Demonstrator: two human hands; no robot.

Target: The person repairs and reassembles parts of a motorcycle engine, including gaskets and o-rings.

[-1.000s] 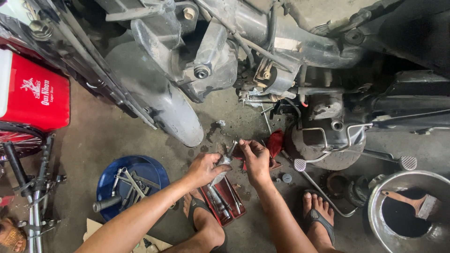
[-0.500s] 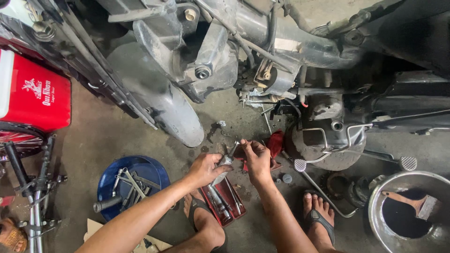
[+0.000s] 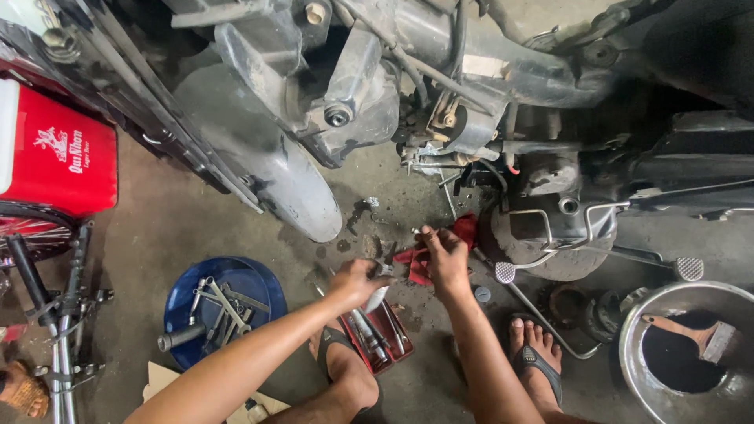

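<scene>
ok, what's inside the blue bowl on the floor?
The blue bowl holds loose metal hand tools, wrench-like, and a dark cylindrical piece. The near rim is hidden by the left forearm; anything beneath the pile can't be seen.

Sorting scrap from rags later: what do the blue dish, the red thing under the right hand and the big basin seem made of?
Blue dish: likely plastic, glossy even colour. Red thing under the right hand: cloth, soft folds. Big basin: metal, shiny grey rim.
</scene>
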